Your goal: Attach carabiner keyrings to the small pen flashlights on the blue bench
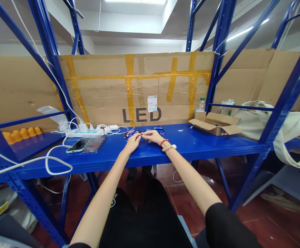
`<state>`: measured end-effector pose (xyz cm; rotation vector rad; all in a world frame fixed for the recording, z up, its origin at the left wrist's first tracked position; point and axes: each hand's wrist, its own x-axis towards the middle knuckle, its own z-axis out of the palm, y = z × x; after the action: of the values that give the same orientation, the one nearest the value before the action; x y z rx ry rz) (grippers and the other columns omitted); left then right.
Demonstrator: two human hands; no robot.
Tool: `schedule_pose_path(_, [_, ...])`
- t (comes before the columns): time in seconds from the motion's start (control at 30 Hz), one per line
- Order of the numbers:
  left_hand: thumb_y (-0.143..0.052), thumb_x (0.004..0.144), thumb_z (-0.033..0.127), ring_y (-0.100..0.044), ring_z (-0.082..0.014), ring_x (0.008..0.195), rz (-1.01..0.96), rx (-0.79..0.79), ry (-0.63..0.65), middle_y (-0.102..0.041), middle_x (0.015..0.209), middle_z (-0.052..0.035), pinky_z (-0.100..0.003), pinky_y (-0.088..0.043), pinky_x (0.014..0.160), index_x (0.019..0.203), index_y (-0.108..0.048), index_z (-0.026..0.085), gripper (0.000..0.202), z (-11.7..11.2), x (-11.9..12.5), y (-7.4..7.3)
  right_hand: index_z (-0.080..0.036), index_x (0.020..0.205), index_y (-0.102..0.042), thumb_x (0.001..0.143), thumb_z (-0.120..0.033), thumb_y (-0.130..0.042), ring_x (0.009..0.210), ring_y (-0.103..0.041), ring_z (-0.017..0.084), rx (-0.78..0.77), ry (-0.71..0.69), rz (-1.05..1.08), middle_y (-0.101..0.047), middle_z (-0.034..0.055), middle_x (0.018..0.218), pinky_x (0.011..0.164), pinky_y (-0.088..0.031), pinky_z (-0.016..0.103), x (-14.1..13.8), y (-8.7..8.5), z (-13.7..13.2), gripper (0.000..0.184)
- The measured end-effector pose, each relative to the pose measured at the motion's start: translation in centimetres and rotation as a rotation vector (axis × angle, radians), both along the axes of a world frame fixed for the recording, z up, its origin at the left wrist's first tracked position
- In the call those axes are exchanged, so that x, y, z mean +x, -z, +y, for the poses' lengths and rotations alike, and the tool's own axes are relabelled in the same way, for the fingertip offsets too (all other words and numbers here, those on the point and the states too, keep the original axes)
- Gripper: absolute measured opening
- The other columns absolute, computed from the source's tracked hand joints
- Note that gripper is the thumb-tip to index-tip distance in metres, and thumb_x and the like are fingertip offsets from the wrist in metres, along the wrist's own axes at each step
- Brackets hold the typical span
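Note:
My left hand [132, 143] rests over the front half of the blue shelf top, its fingers pinched together. Close against it on the right, my right hand [153, 136] reaches in with thumb and fingers closed. The fingertips of both meet at a small dark thing, too small to name. Small shiny blue and purple pieces [130, 133] lie just behind my left hand. More blue pieces [160, 128] lie behind my right hand, whose wrist carries a red bracelet and a beaded one.
A white power strip [86, 133] with plugs and cables sits left, beside a phone [74, 146]. An open cardboard box [214, 124] stands right, near a white bag [253, 120]. Taped cardboard [103, 93] walls the back. Blue posts [218, 51] flank the shelf.

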<state>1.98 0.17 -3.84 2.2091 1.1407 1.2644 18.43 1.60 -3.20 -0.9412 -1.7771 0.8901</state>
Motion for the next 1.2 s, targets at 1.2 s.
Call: schedule_pose_path(1.2, [-0.040, 0.085, 0.026, -0.054, -0.0136, 0.060, 0.140, 0.050, 0.075, -0.056, 0.061, 0.0014, -0.025, -0.040, 0.063, 0.081, -0.047, 0.018, 0.011, -1.6, 0.2, -0.2, -0.010, 0.065, -0.066, 0.049, -0.047, -0.073, 0.056, -0.049, 0.007, -0.050, 0.063, -0.024, -0.061, 0.0041, 0.069, 0.041, -0.038, 0.015, 0.1, -0.3, -0.8, 0.041])
